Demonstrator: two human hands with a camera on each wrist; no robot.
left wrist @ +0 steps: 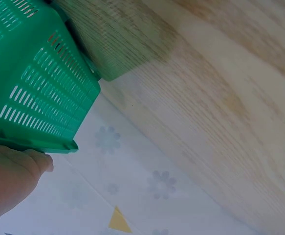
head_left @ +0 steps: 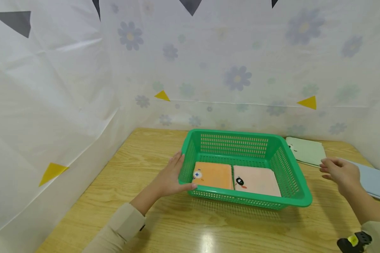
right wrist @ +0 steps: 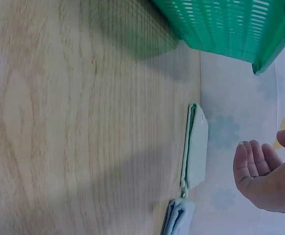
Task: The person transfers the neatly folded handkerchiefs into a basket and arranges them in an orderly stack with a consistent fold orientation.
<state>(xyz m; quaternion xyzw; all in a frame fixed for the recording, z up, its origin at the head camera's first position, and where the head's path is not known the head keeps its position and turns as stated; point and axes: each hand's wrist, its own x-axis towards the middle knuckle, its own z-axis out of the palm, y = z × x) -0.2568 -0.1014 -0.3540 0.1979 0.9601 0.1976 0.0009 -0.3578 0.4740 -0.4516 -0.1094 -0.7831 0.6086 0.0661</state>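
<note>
My left hand (head_left: 172, 175) holds the left end of a green plastic basket (head_left: 250, 200), its thumb over the front rim and its fingers along the side. In the left wrist view, that hand (left wrist: 12, 174) lies against the basket's rim (left wrist: 39, 146). Inside the basket are a folded orange cloth (head_left: 215, 175) and a folded pink cloth (head_left: 259, 179), lying side by side. My right hand (head_left: 343, 174) hovers right of the basket with loosely bent fingers and nothing in them. Near it on the table are a folded pale green cloth (head_left: 307, 151) and a folded light blue cloth (head_left: 375, 179).
The wood-grain table (head_left: 139, 154) backs onto a flower-printed white sheet (head_left: 202, 84). Another white sheet (head_left: 66, 91) hangs along the left side. In the right wrist view, the green cloth (right wrist: 196, 147) and blue cloth (right wrist: 179, 218) lie end to end.
</note>
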